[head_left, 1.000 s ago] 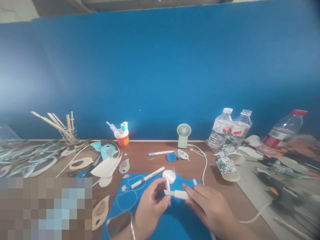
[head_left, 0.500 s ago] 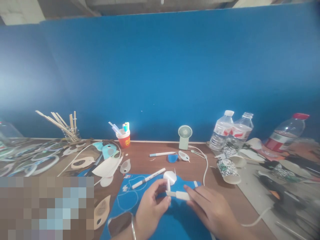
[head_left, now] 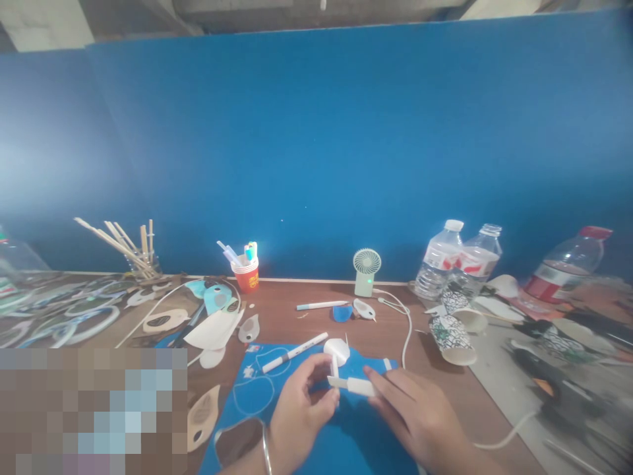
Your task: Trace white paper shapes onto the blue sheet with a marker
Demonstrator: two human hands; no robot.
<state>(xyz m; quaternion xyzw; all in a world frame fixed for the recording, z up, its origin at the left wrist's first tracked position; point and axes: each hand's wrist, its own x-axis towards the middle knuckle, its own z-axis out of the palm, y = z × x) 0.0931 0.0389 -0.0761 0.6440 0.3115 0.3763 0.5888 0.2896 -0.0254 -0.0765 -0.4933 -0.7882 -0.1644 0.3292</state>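
My left hand, wearing a bangle, is closed with thumb and fingers around a small narrow white strip that stands roughly upright. Just behind the strip lies a rounded white cut-out; whether the two are joined I cannot tell. My right hand grips a flat white tool that looks like a utility knife. Its thin pale end points left and meets the strip near my left fingertips. Under both hands is a blue sheet with outlines drawn on it. A white marker rests on that sheet.
Behind the sheet are a pen, a small fan with a cable and a red cup of markers. Bird-shaped cut-outs lie left. Bottles and patterned paper cups stand or lie right.
The view has shifted very slightly. Both hands keep nearly the same pose, the tool's thin end still at the white strip. A green light now shows on the fan.
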